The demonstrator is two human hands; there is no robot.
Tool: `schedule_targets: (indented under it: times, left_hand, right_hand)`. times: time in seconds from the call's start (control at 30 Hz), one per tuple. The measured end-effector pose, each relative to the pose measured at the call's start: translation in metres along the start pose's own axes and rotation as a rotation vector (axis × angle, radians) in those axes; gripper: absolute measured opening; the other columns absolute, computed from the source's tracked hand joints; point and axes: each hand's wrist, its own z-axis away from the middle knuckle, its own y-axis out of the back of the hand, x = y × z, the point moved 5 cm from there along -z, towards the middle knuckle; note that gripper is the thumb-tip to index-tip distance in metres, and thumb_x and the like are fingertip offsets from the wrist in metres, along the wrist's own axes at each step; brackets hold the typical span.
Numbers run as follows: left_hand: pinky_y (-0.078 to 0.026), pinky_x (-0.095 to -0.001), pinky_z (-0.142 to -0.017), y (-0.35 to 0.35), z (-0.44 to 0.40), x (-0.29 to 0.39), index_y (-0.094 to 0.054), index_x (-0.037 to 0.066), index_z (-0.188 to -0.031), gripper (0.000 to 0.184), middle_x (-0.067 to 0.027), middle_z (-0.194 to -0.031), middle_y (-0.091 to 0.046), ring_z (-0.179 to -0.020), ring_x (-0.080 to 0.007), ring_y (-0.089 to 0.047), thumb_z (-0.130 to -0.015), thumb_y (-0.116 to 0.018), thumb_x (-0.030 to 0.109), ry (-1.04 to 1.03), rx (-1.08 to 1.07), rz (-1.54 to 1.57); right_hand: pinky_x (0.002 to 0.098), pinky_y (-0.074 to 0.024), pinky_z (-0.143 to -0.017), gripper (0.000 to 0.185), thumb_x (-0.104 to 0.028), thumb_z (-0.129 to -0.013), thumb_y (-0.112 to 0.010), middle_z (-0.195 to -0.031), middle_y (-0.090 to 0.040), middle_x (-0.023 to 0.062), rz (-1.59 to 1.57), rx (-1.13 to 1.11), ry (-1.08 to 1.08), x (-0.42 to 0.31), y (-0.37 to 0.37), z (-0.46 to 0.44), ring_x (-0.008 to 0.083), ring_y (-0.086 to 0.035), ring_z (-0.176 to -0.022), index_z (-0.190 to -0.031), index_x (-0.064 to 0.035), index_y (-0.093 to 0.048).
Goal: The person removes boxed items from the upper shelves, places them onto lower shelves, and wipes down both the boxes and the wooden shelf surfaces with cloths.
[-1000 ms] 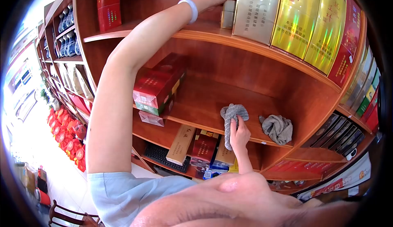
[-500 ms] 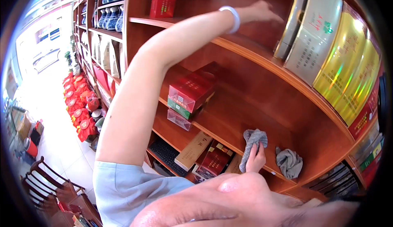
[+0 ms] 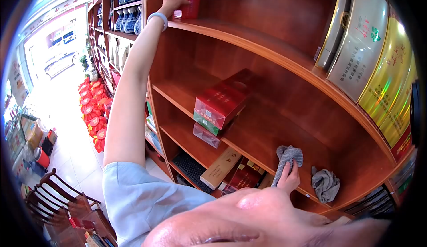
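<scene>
My left hand (image 3: 172, 3) is up on the top shelf with its fingers against the red boxes (image 3: 190, 0) at the shelf's left end; a pale bracelet (image 3: 159, 19) circles the wrist. Lower right, my right hand (image 3: 290, 178) grips a grey cloth (image 3: 288, 157) at the front edge of the middle shelf. A second crumpled grey cloth (image 3: 325, 184) lies on that shelf to the right. Silver boxes (image 3: 358, 38) and yellow boxes (image 3: 386, 82) stand upright at the right of the top shelf.
Stacked red boxes (image 3: 222, 98) sit on the middle shelf's left part. Below are a keyboard (image 3: 192, 171) and a long tan box (image 3: 221, 168). Blue-and-white bottles (image 3: 130, 21) fill shelves at left. A wooden chair (image 3: 58, 198) stands lower left, with red-covered jars (image 3: 92, 113) beyond.
My left hand has moved left along the top shelf, from the silver boxes to the red boxes. The view has shifted left. My right hand still holds the cloth.
</scene>
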Motion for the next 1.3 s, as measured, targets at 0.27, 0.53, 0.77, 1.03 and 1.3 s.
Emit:
schedule_targets:
  times: [0.27, 0.53, 0.77, 1.03, 1.3]
  left_hand:
    - [-0.052, -0.0345, -0.074, 0.001, 0.036, 0.048, -0.06, -0.004, -0.092, 0.045, -0.0164, -0.09, -0.066, -0.083, -0.0253, -0.065, -0.058, -0.081, 0.018, -0.068, -0.002, -0.062]
    - [-0.051, -0.0371, -0.078, 0.005, 0.039, 0.056, -0.056, -0.007, -0.096, 0.056, -0.0208, -0.092, -0.065, -0.088, -0.0304, -0.063, -0.057, -0.082, 0.023, -0.123, 0.052, -0.277]
    - [-0.05, -0.0386, -0.079, 0.003, 0.049, 0.061, -0.05, -0.008, -0.101, 0.064, -0.0236, -0.099, -0.061, -0.094, -0.0329, -0.061, -0.056, -0.082, 0.024, -0.156, 0.095, -0.143]
    - [-0.047, -0.0474, -0.085, -0.02, 0.054, 0.09, -0.03, -0.004, -0.113, 0.072, -0.0275, -0.109, -0.053, -0.101, -0.0443, -0.055, -0.063, -0.076, 0.021, -0.121, 0.123, -0.392]
    - [-0.047, -0.0481, -0.087, -0.028, 0.057, 0.101, -0.026, -0.003, -0.116, 0.075, -0.0278, -0.119, -0.047, -0.104, -0.0456, -0.053, -0.064, -0.076, 0.021, -0.055, 0.043, -0.523]
  right_hand:
    - [0.0432, -0.0473, -0.069, 0.036, -0.028, -0.091, -0.049, -0.093, -0.063, 0.0221, -0.015, -0.001, 0.008, 0.0, 0.002, 0.002, 0.0374, -0.061, -0.081, -0.109, 0.0013, -0.058]
    - [0.0426, -0.0477, -0.07, 0.037, -0.029, -0.091, -0.05, -0.094, -0.063, 0.0216, -0.015, -0.005, 0.044, 0.004, 0.001, 0.005, 0.0368, -0.061, -0.083, -0.111, 0.0003, -0.058]
    - [0.044, -0.0471, -0.07, 0.037, -0.031, -0.09, -0.05, -0.093, -0.063, 0.0218, 0.011, -0.027, -0.018, 0.0, 0.0, 0.001, 0.0375, -0.06, -0.082, -0.11, -0.0003, -0.059]
    - [0.0451, -0.0464, -0.069, 0.037, -0.031, -0.09, -0.05, -0.092, -0.063, 0.0219, 0.037, -0.022, -0.008, 0.001, -0.001, 0.001, 0.0383, -0.06, -0.081, -0.109, -0.001, -0.059]
    - [0.0439, -0.0467, -0.067, 0.036, -0.03, -0.09, -0.051, -0.091, -0.064, 0.021, 0.042, -0.018, -0.003, -0.002, 0.0, 0.0, 0.0374, -0.061, -0.08, -0.109, -0.0016, -0.059]
